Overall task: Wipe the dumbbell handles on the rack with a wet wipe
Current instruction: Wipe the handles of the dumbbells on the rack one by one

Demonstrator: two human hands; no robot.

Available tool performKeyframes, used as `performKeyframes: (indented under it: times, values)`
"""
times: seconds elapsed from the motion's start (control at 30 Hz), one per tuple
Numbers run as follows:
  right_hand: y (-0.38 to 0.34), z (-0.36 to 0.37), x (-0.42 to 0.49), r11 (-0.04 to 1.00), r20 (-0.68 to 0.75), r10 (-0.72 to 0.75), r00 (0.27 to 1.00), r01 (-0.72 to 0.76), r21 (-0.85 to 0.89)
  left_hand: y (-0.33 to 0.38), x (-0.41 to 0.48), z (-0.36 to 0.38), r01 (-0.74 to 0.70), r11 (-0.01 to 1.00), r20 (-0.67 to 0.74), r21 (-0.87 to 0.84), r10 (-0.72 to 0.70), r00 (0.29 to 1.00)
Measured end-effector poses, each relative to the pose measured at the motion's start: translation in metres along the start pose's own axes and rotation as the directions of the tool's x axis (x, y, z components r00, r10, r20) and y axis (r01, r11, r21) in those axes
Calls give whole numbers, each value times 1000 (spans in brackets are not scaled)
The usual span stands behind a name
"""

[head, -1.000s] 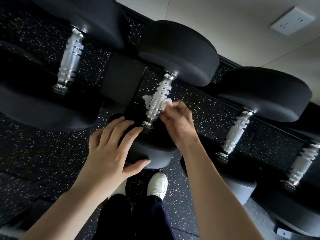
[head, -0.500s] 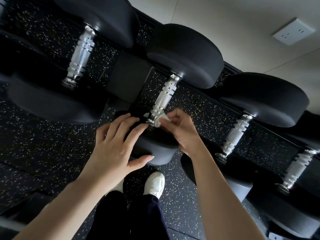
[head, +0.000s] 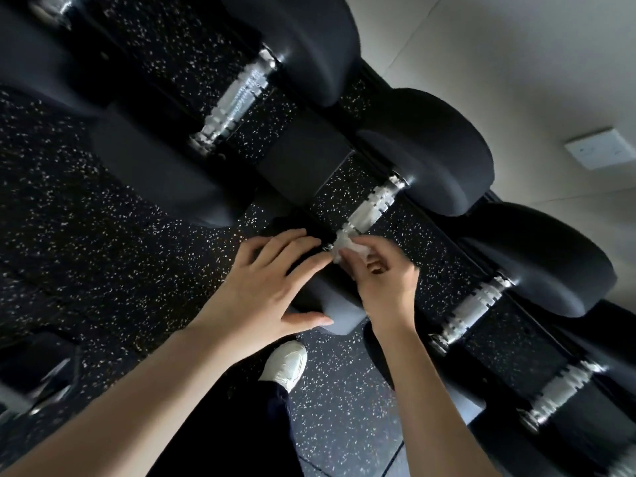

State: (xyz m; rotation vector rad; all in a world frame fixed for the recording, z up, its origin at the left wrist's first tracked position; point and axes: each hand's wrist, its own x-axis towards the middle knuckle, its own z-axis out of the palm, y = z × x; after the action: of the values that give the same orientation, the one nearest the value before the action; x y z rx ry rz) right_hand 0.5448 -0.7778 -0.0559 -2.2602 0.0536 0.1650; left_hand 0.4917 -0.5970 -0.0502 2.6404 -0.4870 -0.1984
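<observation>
**One handle under the wipe, more waiting along the rack**

One dumbbell handle (head: 373,206) has the wet wipe (head: 346,247) on it, at the near end where the bar meets the near rubber head (head: 330,304). The right hand (head: 382,284) pinches the wipe, with its fingers curled round the bunched cloth and pressing it to the metal. The left hand (head: 265,290) lies spread and flat on that head, fingers fairly straight and thumb along the lower edge. It holds nothing.

We judge the wipe to be light, limp and damp. It will bunch rather than stay flat, and the ridged, knurled steel will likely drag at it. We would take it between thumb and fingers and wrap it round the bar, so that it reaches the underside and the grooves. The dumbbell itself looks heavy and stiff, seated in the rack (head: 299,166). We see no need to lift it, and a palm on the head should be enough to steady it. Wet metal may be slippery, so we would not carry the weight by that bar right after wiping.

The wipe shows as a small white crumpled wad, partly hidden by the fingers. The handle is bright silver, stepped in bands with a rough texture, and sits between two dull black heads. Neighbouring handles (head: 471,311) of the same look lie on either side along the rack. Below we see a speckled floor (head: 103,235) and a white shoe (head: 287,364).
</observation>
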Motion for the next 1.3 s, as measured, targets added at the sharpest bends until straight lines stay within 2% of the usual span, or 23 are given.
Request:
performKeyframes:
  times: [0.2, 0.27, 0.37, 0.53, 0.7, 0.8, 0.93, 1.3]
  values:
    - [-8, 7, 19, 947, 39, -246, 968, 249, -203, -15, -3, -3, 60, 995, -4, -74, -60, 998]
    - [-11, 9, 24, 912, 87, -269, 959, 283, -296, -18, -3, -2, 82, 992, -8, -94, -83, 997]
    - [-11, 10, 24, 873, 153, -258, 954, 298, -387, -18, -2, 0, 90, 987, -41, -136, -96, 995]
    - [-14, 7, 26, 861, 244, -211, 946, 298, -412, -19, -3, 8, 93, 978, -96, -185, -112, 989]
    - [-28, 12, 32, 732, 307, -51, 950, 245, -635, -21, -3, 10, 95, 973, -117, -211, -121, 986]
    - [-35, 15, 37, 685, 266, 13, 964, 185, -705, -21, -3, 10, 95, 974, -124, -207, -122, 985]
    - [-40, 17, 47, 684, 180, 12, 984, 124, -719, -22, -3, 11, 93, 976, -126, -199, -119, 985]
    - [-39, -2, 86, 798, -102, -53, 993, -19, -602, -22, -3, 12, 102, 972, -104, -213, -126, 987]
